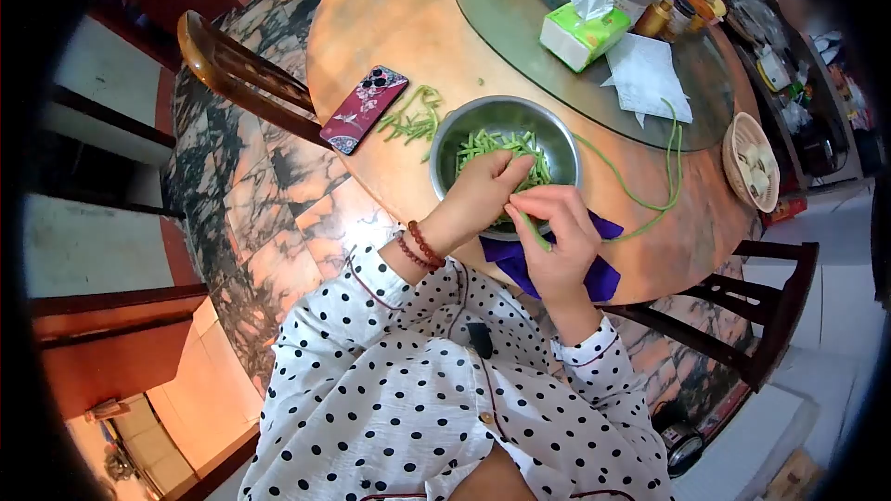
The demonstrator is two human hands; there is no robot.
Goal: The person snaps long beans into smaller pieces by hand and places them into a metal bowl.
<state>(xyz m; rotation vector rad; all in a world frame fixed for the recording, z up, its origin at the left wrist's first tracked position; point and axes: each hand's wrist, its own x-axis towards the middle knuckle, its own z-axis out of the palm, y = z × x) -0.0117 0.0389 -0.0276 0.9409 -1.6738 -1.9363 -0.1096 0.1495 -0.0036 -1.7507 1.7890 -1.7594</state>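
My left hand point(483, 187) is closed over the near part of a steel bowl point(440, 153), and what its curled fingers hold is hidden. Against its fingertips, my right hand point(564, 239) pinches a green bean point(533, 230) that runs down along its palm. Short green bean pieces point(483, 144) lie inside the bowl. Long uncut green beans point(676, 162) curve over the table to the right. Left of the bowl is a small pile of green bean scraps point(418, 118). A purple cloth or bag point(601, 280) sits under the bowl's near right side.
A phone point(364, 109) lies near the left edge of the round table point(399, 23). On the glass turntable point(506, 23) are a tissue pack point(580, 35), white paper point(650, 74) and several jars. A basket point(733, 162) stands far right. Chairs point(246, 83) flank the table.
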